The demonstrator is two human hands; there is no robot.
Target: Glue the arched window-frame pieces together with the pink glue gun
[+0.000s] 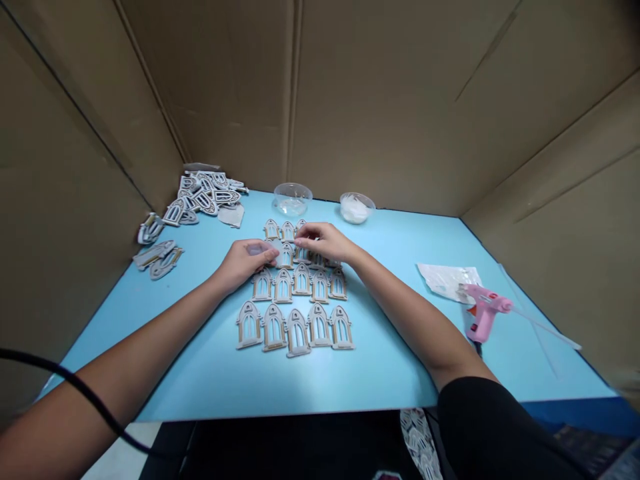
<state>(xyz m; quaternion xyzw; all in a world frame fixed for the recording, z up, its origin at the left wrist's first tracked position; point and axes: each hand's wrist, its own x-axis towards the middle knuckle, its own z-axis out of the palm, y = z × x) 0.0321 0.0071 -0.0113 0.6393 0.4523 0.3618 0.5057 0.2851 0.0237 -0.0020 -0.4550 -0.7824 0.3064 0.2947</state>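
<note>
While reaching across a pale blue bench, held both bare hands over rows of small arched window frames, left hand on one side and right hand on the other. Had the left grip closed, thumb towards fingertips, on what looked like a thin clear sheet. Held the right thumb and fingers near one another just above the frames; could not tell from this view whether clamped on anything.

Saw the middle frame lying flat in the gap between the hands, just right of the left fingertips, and both left of and slightly nearer the body than the right fingertips. Saw its long axis run away from the body, pointed arch at the far end, roughly crosswise to the line between the hands. Judged the left hand the nearer.

Counted five frames in the closest row, five in the next, and others partly hidden by the hands. Beyond the rows, noted a clear tub and a bowl of white pieces; at far left, a loose pile of similar frames. To the right, saw a pink glue gun, nose at the edge of a white packet. Behind and to both sides, saw cardboard walls.
</note>
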